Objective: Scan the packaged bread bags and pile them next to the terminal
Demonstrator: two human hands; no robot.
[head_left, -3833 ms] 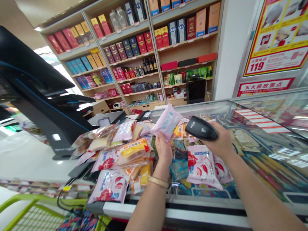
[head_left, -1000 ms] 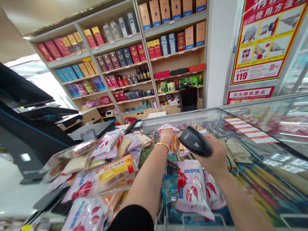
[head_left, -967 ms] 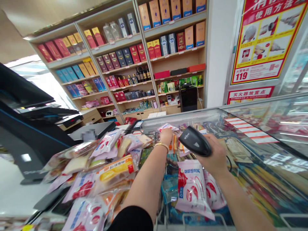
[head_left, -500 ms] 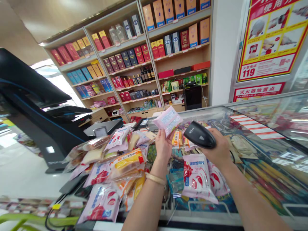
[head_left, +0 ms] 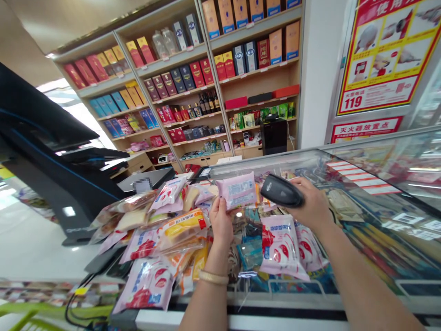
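Observation:
My left hand (head_left: 221, 224) pinches a pink snack packet (head_left: 237, 190) by its lower left corner; the printed back faces me. Closed around the handle of a black barcode scanner (head_left: 281, 190), my right hand (head_left: 313, 204) keeps the scanner's head pointed left, just beside the packet. Under the scanner, pink strawberry packets (head_left: 280, 248) lie on the glass freezer top. A pile of bagged bread packets, with a yellow-and-orange packet (head_left: 182, 228) among them, spreads left of my left wrist. Another pink packet (head_left: 146, 285) lies at the near edge.
A black checkout terminal (head_left: 44, 174) stands at the left, near a flat scale-like plate (head_left: 155, 179). Glass freezer lids (head_left: 372, 184) stretch right. Shelves of boxed bottles (head_left: 182, 80) line the back. Cables (head_left: 74, 303) and a green basket (head_left: 31, 315) are at lower left.
My left hand has lowered and turned the packet, which was tilted and higher, to nearly level. The scanner has stayed close, shifting only slightly left.

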